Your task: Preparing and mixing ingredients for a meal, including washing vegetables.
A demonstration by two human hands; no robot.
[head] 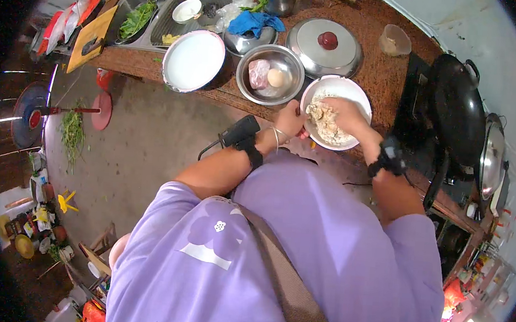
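My left hand (290, 118) grips the near left rim of a white enamel bowl (362, 93) with a pink edge. The bowl sits at the front edge of the counter. Inside it lies a crumbly flour dough (327, 126), pale and lumpy. My right hand (345, 115) reaches into the bowl from the right, its fingers down in the dough and their tips hidden. Just left of the bowl, a stainless steel basin (269, 97) holds a piece of raw meat (258, 74) and an egg (276, 78).
Behind the bowl is a steel lid (308, 48) with a red knob. A white-topped basin (194, 61) overhangs the counter edge at left. Leafy greens (137, 20) lie in the sink (161, 17). A black wok (456, 110) stands on the stove at right.
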